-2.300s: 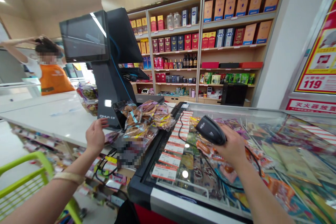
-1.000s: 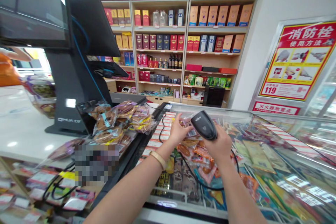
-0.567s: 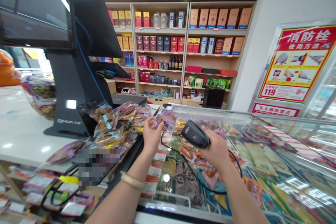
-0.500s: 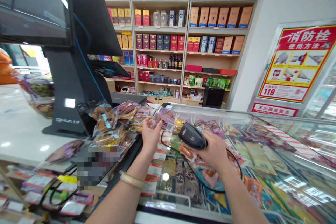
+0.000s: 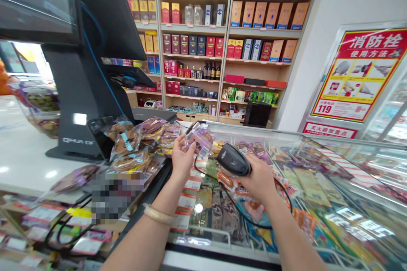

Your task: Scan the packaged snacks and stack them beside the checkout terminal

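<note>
Between the thumb and fingers of my left hand (image 5: 182, 156) is a clear snack packet (image 5: 201, 139) with brown, flat pieces inside. Its white barcode label faces up toward me. My right hand (image 5: 259, 180) is wrapped round a black barcode scanner (image 5: 234, 160), whose head points left at the packet, a short gap apart. The scanner's black cable (image 5: 235, 207) loops below over the glass. Left of my left hand lies a pile of similar snack packets (image 5: 130, 148) at the foot of the black register stand.
The black register (image 5: 90, 93) rises at the left on a white counter (image 5: 19, 152). Under my hands is a glass-topped case (image 5: 219, 237) full of packaged snacks. Behind stand shelves (image 5: 193, 29) of boxes and bottles. A red fire-hydrant sign (image 5: 362, 72) hangs at right.
The packet in my left hand has tilted so its face and barcode show more fully. The scanner is held almost as before. My view has shifted slightly.
</note>
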The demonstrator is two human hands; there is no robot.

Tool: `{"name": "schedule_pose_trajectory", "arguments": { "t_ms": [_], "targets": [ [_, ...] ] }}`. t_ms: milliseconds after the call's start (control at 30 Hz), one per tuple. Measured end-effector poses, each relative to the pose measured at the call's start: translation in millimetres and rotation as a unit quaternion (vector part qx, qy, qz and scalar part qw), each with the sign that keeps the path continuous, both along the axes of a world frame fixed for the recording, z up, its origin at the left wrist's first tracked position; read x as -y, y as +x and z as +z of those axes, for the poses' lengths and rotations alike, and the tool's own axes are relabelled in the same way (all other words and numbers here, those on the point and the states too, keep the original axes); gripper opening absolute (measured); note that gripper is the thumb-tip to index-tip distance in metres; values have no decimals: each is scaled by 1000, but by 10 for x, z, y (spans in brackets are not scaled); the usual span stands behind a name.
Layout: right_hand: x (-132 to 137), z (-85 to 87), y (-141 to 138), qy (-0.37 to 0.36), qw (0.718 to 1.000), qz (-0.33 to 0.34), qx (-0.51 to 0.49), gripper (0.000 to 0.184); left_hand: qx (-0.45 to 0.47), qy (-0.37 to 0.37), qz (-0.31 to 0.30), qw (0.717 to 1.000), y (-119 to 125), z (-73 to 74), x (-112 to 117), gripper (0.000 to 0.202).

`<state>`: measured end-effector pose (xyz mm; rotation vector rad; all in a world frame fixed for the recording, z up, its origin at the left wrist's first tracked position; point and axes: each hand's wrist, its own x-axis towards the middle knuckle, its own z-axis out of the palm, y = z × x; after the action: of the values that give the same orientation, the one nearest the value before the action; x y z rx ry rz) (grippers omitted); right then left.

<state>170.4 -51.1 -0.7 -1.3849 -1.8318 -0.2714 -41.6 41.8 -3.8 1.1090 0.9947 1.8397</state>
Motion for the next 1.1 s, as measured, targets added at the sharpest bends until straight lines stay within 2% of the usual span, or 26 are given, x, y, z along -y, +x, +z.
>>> {"name": "schedule_pose_trajectory", "arguments": {
  "t_ms": [100,200,267,333,467,567,633,700,800,867,967,1100],
  "targets": [
    [-22,-22,48,36,999,-30,-13,21,-90,-57,26,994,-94,-37,-95,48],
    [-44,-43,87,62,997,-50,-22,19,-257,-117,10,959,-215,-50,-157,37],
    [-53,-50,97,73,996,-54,-22,20,-374,-147,-26,915,-276,-34,-148,32],
    [-55,-49,96,80,995,-50,-22,22,-483,-160,-40,860,-306,0,-97,29],
    [-49,-37,86,78,995,-54,-22,21,-642,-131,18,756,-291,66,67,27],
    [-54,-39,90,81,995,-61,-23,20,-694,-112,42,711,-256,79,169,30],
    [-61,-46,98,86,994,-62,-27,19,-712,-103,55,692,-234,75,212,32],
    [-68,-53,107,87,993,-67,-33,17,-713,-92,81,691,-209,71,233,32],
    [-71,-57,122,90,992,-81,-44,14,-679,-61,108,724,-136,80,203,32],
    [-71,-55,130,100,990,-87,-52,14,-653,-44,87,751,-43,107,114,33],
    [-71,-51,135,114,987,-95,-56,15,-626,-52,14,778,162,163,-141,36],
    [-87,-67,142,114,985,-109,-64,15,-623,-75,-17,779,441,172,-558,40]
  ]
}}
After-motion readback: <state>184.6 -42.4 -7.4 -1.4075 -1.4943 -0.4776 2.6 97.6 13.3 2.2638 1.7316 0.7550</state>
